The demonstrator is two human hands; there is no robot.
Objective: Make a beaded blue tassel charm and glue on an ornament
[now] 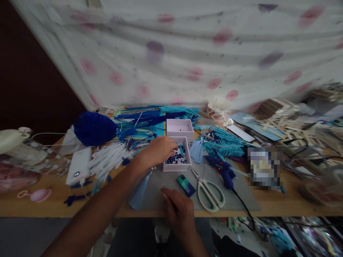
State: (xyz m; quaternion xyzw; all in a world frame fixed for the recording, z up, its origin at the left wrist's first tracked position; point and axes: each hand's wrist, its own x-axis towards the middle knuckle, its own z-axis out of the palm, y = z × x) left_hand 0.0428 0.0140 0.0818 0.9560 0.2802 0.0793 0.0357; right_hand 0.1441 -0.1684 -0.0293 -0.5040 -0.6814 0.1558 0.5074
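My left hand point(160, 151) reaches over a white box point(188, 157) of blue, red and white beads point(177, 157). Its fingers are curled together at the beads; what they hold, if anything, is hidden. Lower down, my right hand point(180, 210) is closed above the grey mat point(238, 200), thumb and forefinger pinched together. A faint thin line shows near those fingertips, too fine to name. A light-blue tassel point(139, 192) lies on the mat to the left of my right hand. Just right of it rests a small blue-green box point(185, 185).
Scissors point(210, 194) and a blue glue gun point(223, 171) with a black cord lie on the right. Behind stands a second white box point(179, 127). Turquoise tassels point(225, 142), a power bank point(79, 166), white strips point(108, 161) and a blue bundle point(94, 128) crowd the table.
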